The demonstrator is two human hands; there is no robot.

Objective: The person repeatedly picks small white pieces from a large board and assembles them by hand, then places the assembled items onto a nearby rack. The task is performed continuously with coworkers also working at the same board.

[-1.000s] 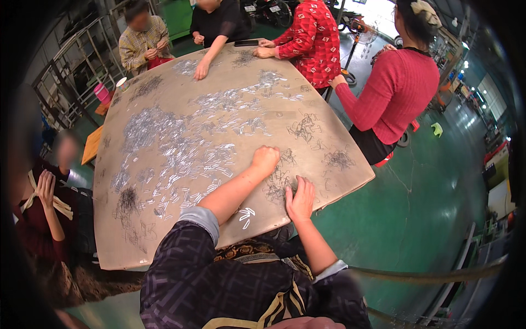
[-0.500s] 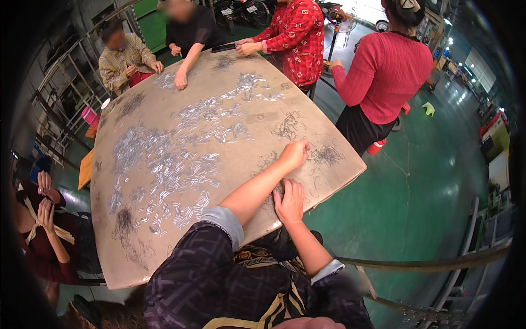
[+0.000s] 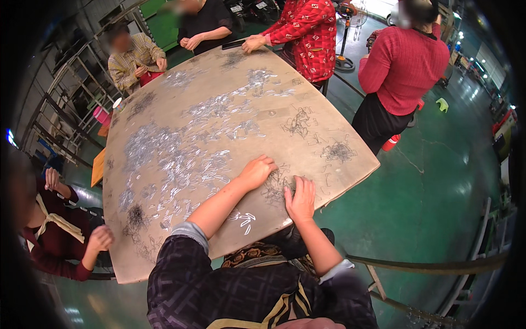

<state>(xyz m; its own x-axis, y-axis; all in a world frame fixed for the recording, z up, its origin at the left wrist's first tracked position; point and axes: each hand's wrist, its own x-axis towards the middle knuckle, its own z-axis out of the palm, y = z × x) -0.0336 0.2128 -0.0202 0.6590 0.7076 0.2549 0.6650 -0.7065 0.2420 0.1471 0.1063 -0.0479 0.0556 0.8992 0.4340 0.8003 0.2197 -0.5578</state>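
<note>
My left hand (image 3: pixel 257 171) is low over the worktable (image 3: pixel 246 145), its fingers curled beside a loose pile of thin dark wire pieces (image 3: pixel 279 183). What those fingers hold, if anything, is hidden. On the other side of the pile is my right hand (image 3: pixel 301 198), close to the table's near edge. Its thumb stands apart from its bent fingers, and the fingertips reach the tabletop. Several small shiny silvery strips (image 3: pixel 245 222) lie near my left forearm. A large spread of similar silvery pieces (image 3: pixel 189 159) covers the table's middle and left.
More dark wire heaps (image 3: pixel 338 152) lie on the right side. Co-workers stand or sit around the table, one in a red patterned jacket (image 3: pixel 312 33). At the left, a co-worker's hand (image 3: pixel 101 238) is by the table edge. An orange fan (image 3: pixel 346 11) stands beyond.
My left hand has drawn back left from the far-right wire heap to the near pile. My right hand has shifted slightly right. A far co-worker in black has withdrawn an arm from the table.
</note>
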